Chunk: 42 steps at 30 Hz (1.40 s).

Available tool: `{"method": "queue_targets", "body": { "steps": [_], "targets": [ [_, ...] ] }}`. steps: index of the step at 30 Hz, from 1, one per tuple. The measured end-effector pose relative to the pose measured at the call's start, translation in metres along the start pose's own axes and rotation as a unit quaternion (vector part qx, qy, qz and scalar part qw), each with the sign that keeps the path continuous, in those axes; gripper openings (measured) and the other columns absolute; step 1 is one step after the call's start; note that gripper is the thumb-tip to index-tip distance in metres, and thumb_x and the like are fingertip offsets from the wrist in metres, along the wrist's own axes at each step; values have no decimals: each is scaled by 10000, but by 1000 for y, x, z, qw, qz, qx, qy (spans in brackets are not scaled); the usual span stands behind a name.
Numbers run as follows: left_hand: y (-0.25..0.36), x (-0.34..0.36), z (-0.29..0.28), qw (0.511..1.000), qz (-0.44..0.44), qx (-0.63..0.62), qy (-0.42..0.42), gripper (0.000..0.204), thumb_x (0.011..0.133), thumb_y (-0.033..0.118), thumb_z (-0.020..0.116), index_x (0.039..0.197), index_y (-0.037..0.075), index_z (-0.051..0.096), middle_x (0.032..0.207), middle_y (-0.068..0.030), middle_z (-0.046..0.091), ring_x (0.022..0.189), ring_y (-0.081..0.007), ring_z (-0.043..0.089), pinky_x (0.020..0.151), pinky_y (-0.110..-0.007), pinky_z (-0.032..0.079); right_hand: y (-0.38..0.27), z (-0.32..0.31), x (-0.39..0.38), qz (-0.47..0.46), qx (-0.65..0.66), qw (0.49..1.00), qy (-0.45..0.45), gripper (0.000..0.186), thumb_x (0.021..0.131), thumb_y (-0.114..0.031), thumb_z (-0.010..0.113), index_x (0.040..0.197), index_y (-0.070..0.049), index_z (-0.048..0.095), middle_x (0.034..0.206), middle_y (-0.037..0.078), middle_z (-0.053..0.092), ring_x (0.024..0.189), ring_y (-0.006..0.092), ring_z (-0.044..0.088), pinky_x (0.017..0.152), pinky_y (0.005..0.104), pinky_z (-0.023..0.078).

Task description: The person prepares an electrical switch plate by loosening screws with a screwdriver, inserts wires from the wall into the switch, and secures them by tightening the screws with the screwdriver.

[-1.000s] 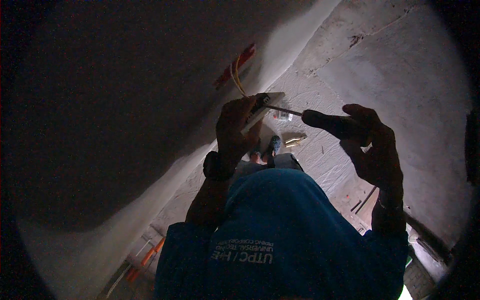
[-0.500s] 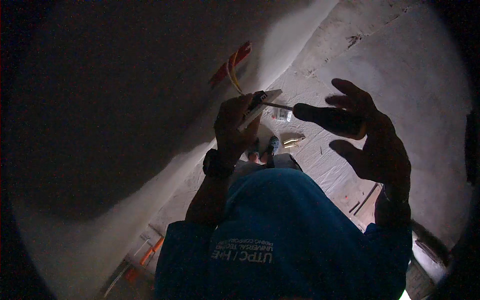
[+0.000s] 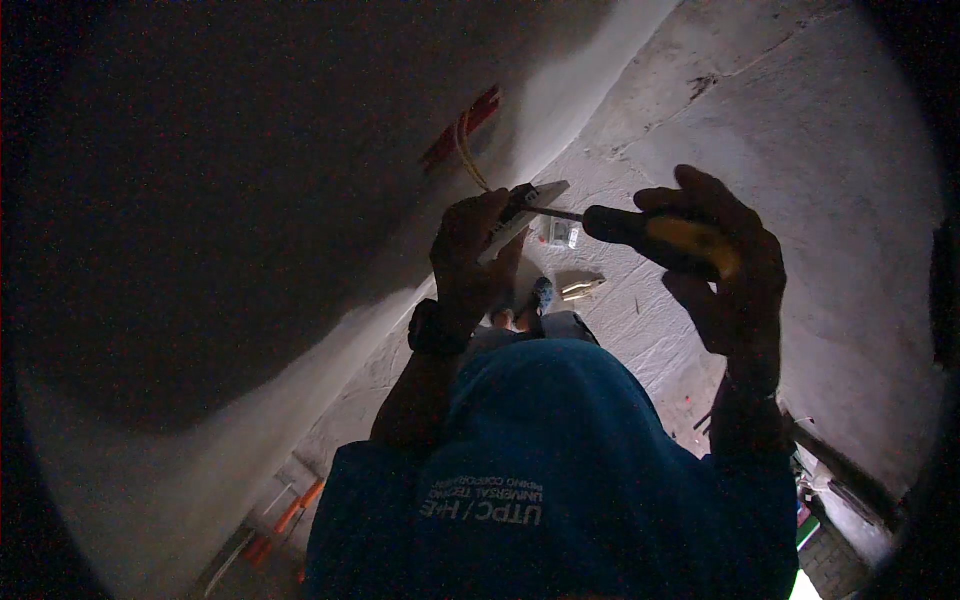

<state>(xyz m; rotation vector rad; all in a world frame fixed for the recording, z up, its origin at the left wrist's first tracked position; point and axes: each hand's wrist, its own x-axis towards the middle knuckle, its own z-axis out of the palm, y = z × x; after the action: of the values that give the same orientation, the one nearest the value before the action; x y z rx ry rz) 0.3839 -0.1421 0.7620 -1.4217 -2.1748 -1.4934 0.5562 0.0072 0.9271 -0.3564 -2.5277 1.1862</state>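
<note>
My left hand [image 3: 470, 250] holds a small pale rectangular plate [image 3: 522, 212] with a dark part on it, close to a white wall. Thin yellow wires [image 3: 468, 155] run from the plate up to a red box opening [image 3: 462, 126] in the wall. My right hand [image 3: 725, 260] grips a screwdriver [image 3: 650, 232] with a black and yellow handle; its metal shaft points left and its tip meets the plate. A dark watch [image 3: 432, 328] sits on my left wrist.
A white plastered wall [image 3: 300, 330] fills the left side, dark in shadow. Far below lies a rough concrete floor [image 3: 800, 130] with small pale objects [image 3: 580, 288] and a small packet [image 3: 562, 233]. Orange ladder rails [image 3: 285, 515] show at the lower left. My blue shirt [image 3: 540, 480] fills the bottom.
My right hand has turned on the screwdriver handle, opening its fingers and closing them again around it. The left hand and plate stay in place at the wall.
</note>
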Motion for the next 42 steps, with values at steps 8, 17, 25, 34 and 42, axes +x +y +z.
{"method": "queue_targets", "body": {
  "steps": [8,17,25,34,42],
  "targets": [
    [-2,-5,-1,1000,-20,5,-12,410,702,141,766,1075,71,611,1000,-120,634,886,-297,612,769,-388,507,-47,6,14,39,-116,992,20,591,806,-34,608,1351,-82,384,1103,180,616,1095,262,577,943,410,446],
    [-8,-7,-1,1000,-7,14,-3,392,705,149,767,1058,73,615,1000,-121,636,892,-283,618,777,-372,510,-19,-6,5,91,-52,994,30,699,691,83,633,1331,-99,418,1097,160,627,1044,281,607,919,407,473],
    [-4,-3,-2,1000,16,-2,15,426,706,173,764,1087,68,606,998,-121,635,879,-283,620,769,-371,515,-12,7,8,114,-2,992,57,755,658,42,703,1339,-111,415,1164,188,587,1085,287,585,911,412,475],
    [-9,-6,5,1000,-2,-11,13,423,701,158,766,1086,76,611,993,-122,638,885,-280,618,772,-371,513,-6,6,11,20,-56,998,3,732,728,-15,665,1381,-103,346,1193,163,580,1110,283,568,910,411,471],
    [-4,-2,-3,1000,-5,-12,7,402,694,132,759,1065,71,619,985,-120,643,900,-291,615,788,-382,507,-8,-4,13,-2,-118,992,-36,620,748,-21,621,1327,-111,422,1139,166,607,1045,287,607,899,436,476]
  ]
}}
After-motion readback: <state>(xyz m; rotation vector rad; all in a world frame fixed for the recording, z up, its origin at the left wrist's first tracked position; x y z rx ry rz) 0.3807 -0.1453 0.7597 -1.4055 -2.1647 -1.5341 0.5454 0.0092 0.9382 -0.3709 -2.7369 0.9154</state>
